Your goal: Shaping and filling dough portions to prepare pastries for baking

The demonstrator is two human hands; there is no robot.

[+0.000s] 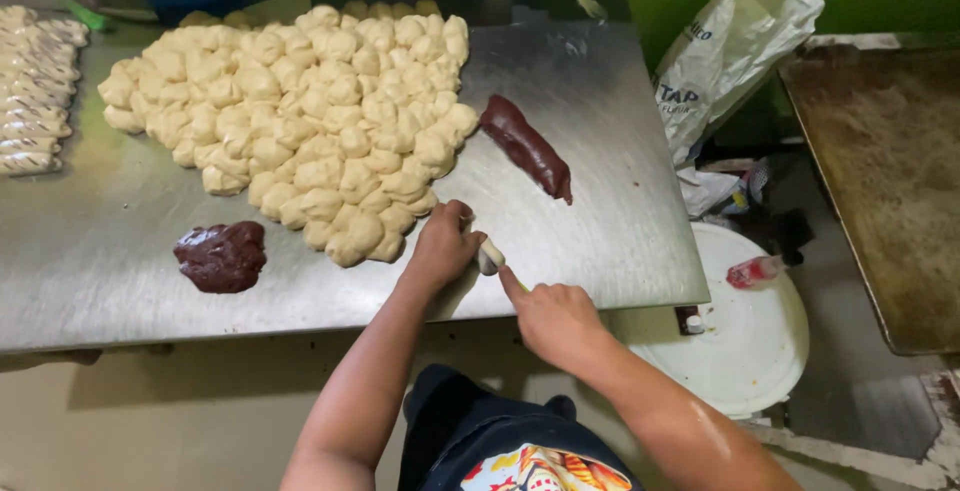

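Dough piece point(490, 254), small, pale, rolled into a short log, sits near the front edge of the steel desk point(600, 131), just beside the big pile of dough balls point(300, 111). Left hand point(440, 246) curls loosely over it, touching. Right hand point(550, 316) half-closed, index fingertip on its end.

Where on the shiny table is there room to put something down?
Bare steel table lies right of the dark brown log, and along the front edge between the brown blob and left hand. The dough pile crowds the middle.
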